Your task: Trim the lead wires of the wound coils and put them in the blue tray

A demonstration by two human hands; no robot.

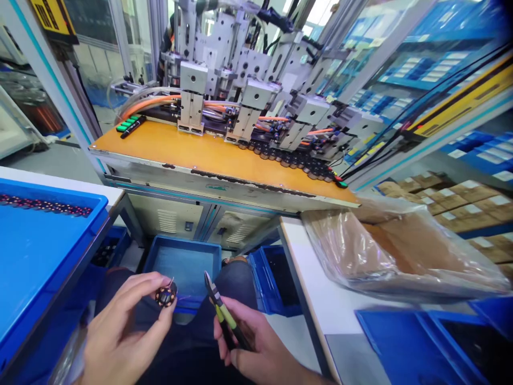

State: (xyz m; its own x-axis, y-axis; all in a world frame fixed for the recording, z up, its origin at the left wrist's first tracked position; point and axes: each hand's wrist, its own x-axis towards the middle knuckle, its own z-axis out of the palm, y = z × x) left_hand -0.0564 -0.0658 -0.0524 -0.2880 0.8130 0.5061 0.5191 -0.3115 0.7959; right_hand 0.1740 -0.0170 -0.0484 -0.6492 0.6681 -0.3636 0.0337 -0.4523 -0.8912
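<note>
Between the thumb and fingers of my left hand (124, 326) is a small round motor stator (165, 295), black with copper windings. A thin wire end sticks up from its top edge. My right hand (256, 337) is wrapped round the handles of diagonal cutters (224, 313) with green and black grips. Their jaws point up and away from me, to the right of the stator and apart from it. Below and beyond both hands a shallow blue bin (182, 256) stands low between my legs.
Ahead is a machine with an orange tabletop (168, 147) and a row of dark round parts (288, 158). At left, a blue tray (40, 256) holds a row of stators (48, 205). A plastic-lined carton (393, 240) stands at right, near blue bins (425, 342).
</note>
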